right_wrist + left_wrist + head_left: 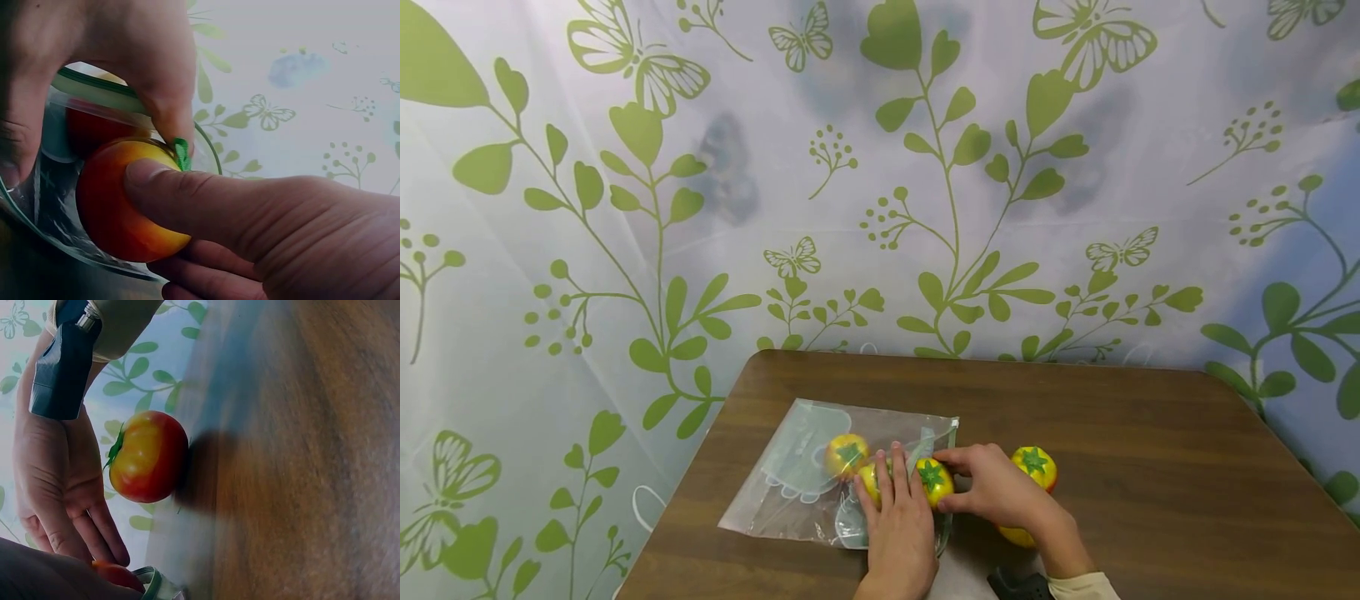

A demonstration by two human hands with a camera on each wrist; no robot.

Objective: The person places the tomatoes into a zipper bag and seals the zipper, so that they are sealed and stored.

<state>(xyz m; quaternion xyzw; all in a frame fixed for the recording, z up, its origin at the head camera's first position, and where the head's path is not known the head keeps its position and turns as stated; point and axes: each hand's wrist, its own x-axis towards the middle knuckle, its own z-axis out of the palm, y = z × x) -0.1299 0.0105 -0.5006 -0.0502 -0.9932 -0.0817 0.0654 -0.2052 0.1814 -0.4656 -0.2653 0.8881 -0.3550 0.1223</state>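
A clear zip bag (782,492) with a pale green print lies flat on the table. One yellow-red tomato (846,454) shows inside it, and a second tomato (869,482) is partly hidden under my left fingers. My left hand (898,521) rests on the bag near its mouth, fingers extended; in the right wrist view its thumb and fingers spread at the green-edged opening (100,90). My right hand (996,487) grips another tomato (119,212) between thumb and fingers, at the bag's mouth and partly inside.
Right of the bag, beside my right forearm, a tomato (1034,467) sits on the brown wooden table (1150,467). Another tomato (1018,536) is mostly hidden by that arm. A patterned cloth (820,192) with leaves and butterflies hangs behind the table.
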